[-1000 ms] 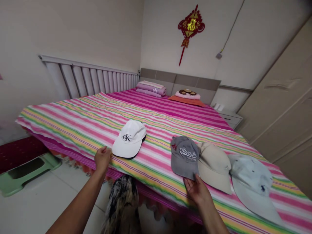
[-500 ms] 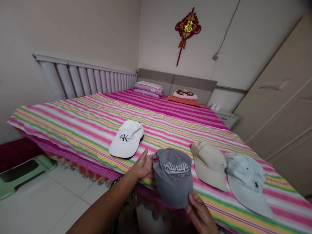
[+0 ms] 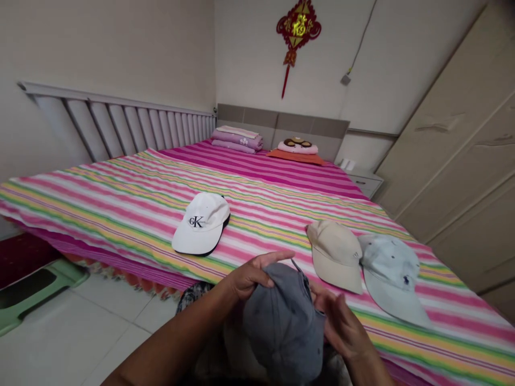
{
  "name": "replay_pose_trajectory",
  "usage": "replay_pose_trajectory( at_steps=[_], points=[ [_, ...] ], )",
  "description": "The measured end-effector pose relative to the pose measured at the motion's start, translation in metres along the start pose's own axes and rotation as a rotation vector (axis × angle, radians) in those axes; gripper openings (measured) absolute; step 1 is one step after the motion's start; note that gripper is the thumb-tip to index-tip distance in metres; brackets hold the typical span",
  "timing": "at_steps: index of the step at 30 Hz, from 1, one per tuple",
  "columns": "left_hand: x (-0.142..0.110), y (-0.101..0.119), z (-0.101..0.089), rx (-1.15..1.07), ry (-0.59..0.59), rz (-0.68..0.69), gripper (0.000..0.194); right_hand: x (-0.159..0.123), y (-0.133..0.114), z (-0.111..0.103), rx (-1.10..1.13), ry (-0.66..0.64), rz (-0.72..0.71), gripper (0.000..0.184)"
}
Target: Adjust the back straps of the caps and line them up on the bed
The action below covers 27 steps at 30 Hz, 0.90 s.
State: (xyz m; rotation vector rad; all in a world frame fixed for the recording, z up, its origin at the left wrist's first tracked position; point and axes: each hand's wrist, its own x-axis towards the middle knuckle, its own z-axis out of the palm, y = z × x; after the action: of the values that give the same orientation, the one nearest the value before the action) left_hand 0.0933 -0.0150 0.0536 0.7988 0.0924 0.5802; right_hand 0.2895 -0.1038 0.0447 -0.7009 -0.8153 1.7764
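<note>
Green plastic step stool (image 3: 36, 300) stands on the tiled floor at far left, beside the striped bed (image 3: 120, 198). On the bed lies a white cap (image 3: 201, 224), its front bearing a black "CK" logo (image 3: 196, 221), the only clearly legible mark in view. Right of it, the left hand (image 3: 251, 276) holds the top edge of a gray cap (image 3: 284, 327), its fingers (image 3: 273, 258) spread wide over the fabric. The right hand (image 3: 338, 327) holds the opposite side, with its fingers slightly parted. The cap is lifted between both hands, near the bed's edge, with a thin strap (image 3: 295, 264) showing at the top. No writing can be read on the side facing the camera. Farther right, a beige cap (image 3: 335, 256) lies just beside a pale blue cap (image 3: 390, 276), whose small dark logo (image 3: 406, 279) is too small to identify. If either grip loosened, the gray cap could slip over the edge to the floor. A careless swing of the right hand could also knock the beige cap out of place.
</note>
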Motion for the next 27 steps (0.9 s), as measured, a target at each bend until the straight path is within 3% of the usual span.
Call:
replay_pose_trajectory(
  at_steps=[3,6,10,14,19,23,27],
  points=[
    [-0.003,-0.001,0.003,0.035,-0.009,-0.040,0.072,0.011,-0.004,0.015,-0.038,0.039,-0.002,0.028],
    [-0.005,0.000,0.004,0.077,-0.010,-0.071,0.063,0.013,-0.005,0.024,-0.053,0.115,-0.062,0.016],
    [-0.002,0.001,0.008,0.125,0.021,-0.131,0.047,0.008,-0.009,0.029,-0.175,0.124,-0.105,0.016],
    [0.004,-0.002,0.019,0.136,0.068,-0.162,0.042,0.006,-0.013,0.032,-0.284,0.162,-0.132,0.018],
    [0.009,-0.006,0.033,0.141,0.191,-0.238,0.029,0.003,-0.016,0.032,-0.449,0.173,-0.162,0.014],
    [0.010,-0.006,0.037,0.169,0.261,-0.225,0.020,-0.005,-0.025,0.034,-1.001,0.159,-0.505,0.027],
    [0.009,-0.006,0.039,0.190,0.276,-0.225,0.017,-0.012,-0.032,0.038,-1.595,0.119,-0.866,0.021]
  ],
)
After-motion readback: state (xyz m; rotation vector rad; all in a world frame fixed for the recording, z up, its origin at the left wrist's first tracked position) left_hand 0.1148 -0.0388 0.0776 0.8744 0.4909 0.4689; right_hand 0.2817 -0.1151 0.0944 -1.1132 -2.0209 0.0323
